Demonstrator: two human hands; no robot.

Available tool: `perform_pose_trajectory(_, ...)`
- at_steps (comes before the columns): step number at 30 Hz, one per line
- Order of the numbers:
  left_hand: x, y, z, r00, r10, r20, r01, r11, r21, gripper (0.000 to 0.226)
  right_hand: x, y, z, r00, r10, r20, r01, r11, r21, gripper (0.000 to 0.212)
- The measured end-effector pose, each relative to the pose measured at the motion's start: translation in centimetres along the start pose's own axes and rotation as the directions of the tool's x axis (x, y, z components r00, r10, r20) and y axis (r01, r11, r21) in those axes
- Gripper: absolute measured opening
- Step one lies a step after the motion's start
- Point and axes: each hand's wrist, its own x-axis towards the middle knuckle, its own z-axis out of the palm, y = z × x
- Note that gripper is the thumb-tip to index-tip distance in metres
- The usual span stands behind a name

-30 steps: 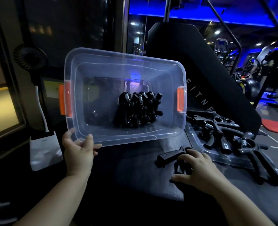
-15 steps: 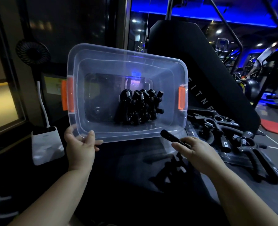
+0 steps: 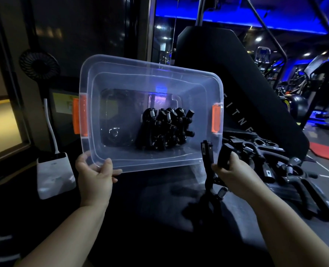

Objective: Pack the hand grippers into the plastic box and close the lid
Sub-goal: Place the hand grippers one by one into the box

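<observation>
Dark matting (image 3: pixel 159 199) lies under both arms, lit only by gym blue. Nearest, the right hand (image 3: pixel 235 170) is clenched round one handle of a gripper (image 3: pixel 208 166), spring end down and handles pointing up, just in front of the box's near right corner. That looks like a carrying hold for dropping it in handles first.

The left hand (image 3: pixel 94 174) grasps the near left corner of the box (image 3: pixel 159 165), thumb over the rim. It tips the clear box so its mouth faces the person, probably to give the other hand a straight way in. Both orange latches (image 3: pixel 80 116) hang open at the ends and the lid is off. Inside, the packed grippers (image 3: pixel 165 130) stand in a tight row right of the middle, leaving bare floor to their left for more.

Beyond the right hand, well apart from the box, a loose pile (image 3: pixel 275 166) waits, so packing seems about half done. Further left stand a white charger (image 3: pixel 53 170) and a small fan (image 3: pixel 39 64).
</observation>
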Motion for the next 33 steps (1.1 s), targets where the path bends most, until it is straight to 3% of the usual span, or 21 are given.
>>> perform_pose_trajectory(4,0.0,0.1,0.0,1.000,0.003,0.001,-0.003,1.000,-0.007,0.046,0.1,0.0,-0.1,0.992,0.017,0.124,-0.017,1.000,0.001,0.040)
perform_pose_trajectory(10,0.1,0.0,0.0,1.000,0.005,0.002,-0.005,1.000,-0.017,0.046,0.0,-0.1,-0.3,0.987,0.019,0.158,-0.004,0.995,-0.095,0.032)
perform_pose_trajectory(15,0.1,0.0,-0.1,1.000,0.013,0.011,-0.013,0.999,-0.033,0.045,-0.5,-0.1,-0.8,0.984,-0.003,0.178,0.038,0.980,-0.193,0.053)
perform_pose_trajectory(19,0.1,-0.1,-0.1,1.000,0.015,0.020,-0.014,0.998,-0.053,0.043,-0.6,-0.6,-1.0,0.987,-0.047,0.151,0.061,0.994,-0.094,0.050)
perform_pose_trajectory(25,0.0,0.0,-0.1,0.999,0.021,0.037,-0.019,0.998,-0.059,0.042,0.2,-4.2,-1.0,0.966,-0.256,-0.023,0.257,0.965,0.056,0.045)
perform_pose_trajectory(29,-0.1,0.1,-0.2,0.999,0.013,0.044,-0.010,0.998,-0.066,0.042,2.5,-7.0,1.0,0.957,-0.282,-0.073,0.287,0.954,0.081,0.049)
perform_pose_trajectory(33,0.0,0.2,-0.2,0.999,0.016,0.049,-0.012,0.997,-0.072,0.041,4.6,-10.4,3.4,0.954,-0.292,-0.075,0.298,0.948,0.108,0.034)
